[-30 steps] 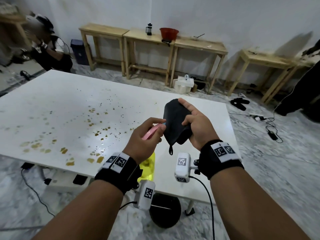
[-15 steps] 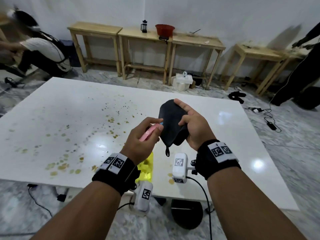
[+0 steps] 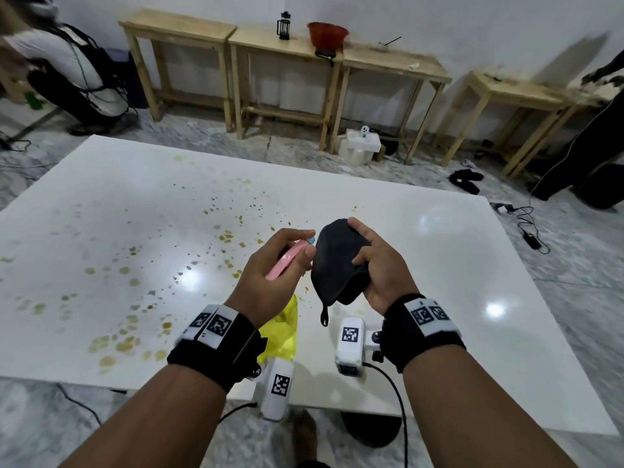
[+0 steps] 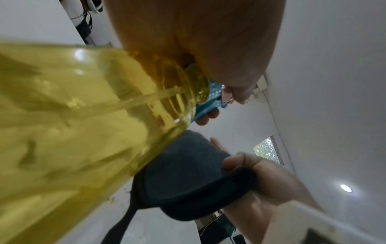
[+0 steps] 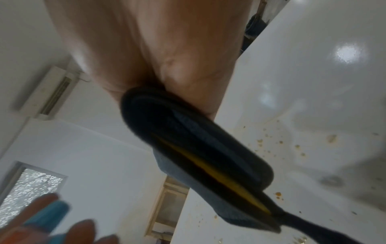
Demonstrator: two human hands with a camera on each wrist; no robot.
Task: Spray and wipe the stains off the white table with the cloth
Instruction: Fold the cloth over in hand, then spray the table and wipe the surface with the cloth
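Observation:
My left hand (image 3: 275, 265) grips a spray bottle by its pink and blue head (image 3: 290, 258); the yellow bottle body (image 3: 280, 327) hangs below my wrist and fills the left wrist view (image 4: 83, 123). My right hand (image 3: 378, 265) holds a folded dark cloth (image 3: 337, 261), its loop dangling; the cloth shows close up in both wrist views (image 4: 188, 178) (image 5: 198, 148). The nozzle points at the cloth, a few centimetres away. Both hands hover above the near middle of the white table (image 3: 439, 251), whose left and centre carry several yellow-brown stains (image 3: 114, 342).
Wooden side tables (image 3: 283, 45) line the far wall with a red bowl (image 3: 327, 33) and a black press pot (image 3: 283, 25). A person (image 3: 67, 69) crouches at the far left. Cables and a charger (image 3: 526, 228) lie on the marble floor right of the table.
My view has shifted so the table sits more centred and nearer. The hands keep the same hold on bottle and cloth, staying close together.

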